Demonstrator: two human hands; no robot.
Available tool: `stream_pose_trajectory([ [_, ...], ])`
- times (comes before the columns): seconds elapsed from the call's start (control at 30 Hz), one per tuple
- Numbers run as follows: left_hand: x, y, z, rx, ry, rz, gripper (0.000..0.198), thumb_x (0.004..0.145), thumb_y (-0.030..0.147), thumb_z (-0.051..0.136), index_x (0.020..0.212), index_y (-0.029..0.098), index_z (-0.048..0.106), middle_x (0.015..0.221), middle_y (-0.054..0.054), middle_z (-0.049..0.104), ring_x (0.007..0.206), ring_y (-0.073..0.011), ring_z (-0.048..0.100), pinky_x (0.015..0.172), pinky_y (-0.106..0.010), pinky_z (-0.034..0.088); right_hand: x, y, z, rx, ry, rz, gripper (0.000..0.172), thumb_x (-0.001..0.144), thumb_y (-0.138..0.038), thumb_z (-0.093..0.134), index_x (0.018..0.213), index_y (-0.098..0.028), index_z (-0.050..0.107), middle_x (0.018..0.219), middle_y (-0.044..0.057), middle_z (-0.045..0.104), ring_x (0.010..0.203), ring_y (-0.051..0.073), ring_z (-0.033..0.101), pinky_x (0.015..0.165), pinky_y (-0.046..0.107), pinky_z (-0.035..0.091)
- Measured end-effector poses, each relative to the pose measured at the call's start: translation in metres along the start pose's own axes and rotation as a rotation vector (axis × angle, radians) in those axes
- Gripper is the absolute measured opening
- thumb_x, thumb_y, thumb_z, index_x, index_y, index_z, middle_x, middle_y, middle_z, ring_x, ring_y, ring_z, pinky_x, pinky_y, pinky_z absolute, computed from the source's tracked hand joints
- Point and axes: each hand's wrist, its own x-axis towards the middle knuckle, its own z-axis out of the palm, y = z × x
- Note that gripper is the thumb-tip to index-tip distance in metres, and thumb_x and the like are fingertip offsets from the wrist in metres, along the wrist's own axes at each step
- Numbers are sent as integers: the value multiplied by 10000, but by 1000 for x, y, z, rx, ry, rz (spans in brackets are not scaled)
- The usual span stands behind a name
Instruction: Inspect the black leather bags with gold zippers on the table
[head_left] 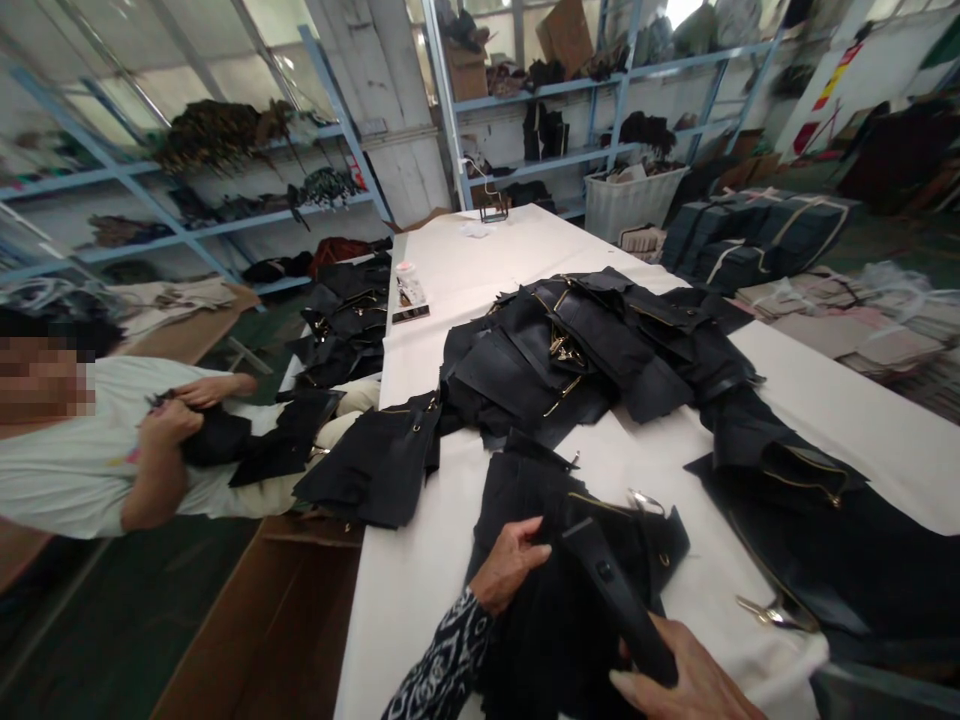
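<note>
Stretching away from the camera, a long white worktop fills the middle of the view, with blue metal shelves of dark goods along the far wall. A big heap of black bag pieces with gold zips lies across the worktop's middle, and another black piece is spread at its right edge. At the left, beside the worktop, a co-worker in a pale shirt holds dark fabric in both hands. Nearest the camera lies a black bag panel with a gold zip and metal rings, flat on the worktop between the person's own hands. The left hand, in a patterned sleeve, presses on the panel's left edge with curled fingers, pinching the fabric. The right hand is closed around the lower end of a black strap, which runs slanting up across the panel toward the left hand. A small silver tool, perhaps scissors, lies just right of the panel; it is too blurred to be sure.
</note>
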Motion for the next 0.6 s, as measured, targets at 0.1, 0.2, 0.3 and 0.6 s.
stream_pose_trajectory([
  [0.1,-6,3,4,5,-14,19,405,723,243,608,1111,126,616,1035,-67,657,975,-249,573,927,-373,394,8,1,0,22,-24,-42,192,738,-346,571,715,-181,477,556,-74,419,481,83,376,422,194,261],
  [0.2,-14,-3,8,4,-19,6,400,720,258,615,1094,117,627,1039,-70,655,990,-257,562,925,-370,395,17,-1,1,35,-21,-73,240,710,-388,603,727,-167,512,566,-68,442,497,87,403,444,191,290],
  [0.3,-23,-15,8,-60,1,-27,422,728,268,606,1119,108,607,1045,-85,650,966,-260,573,860,-360,435,23,-3,-2,69,-20,-43,314,720,-463,595,759,-168,494,483,-75,462,414,89,433,408,193,303],
  [0.6,-45,-32,-29,-160,256,7,426,694,179,609,1115,119,587,1009,-91,663,935,-240,596,816,-350,472,-7,30,-16,74,67,173,411,768,-557,531,819,-153,478,418,-69,460,379,109,464,407,211,350],
])
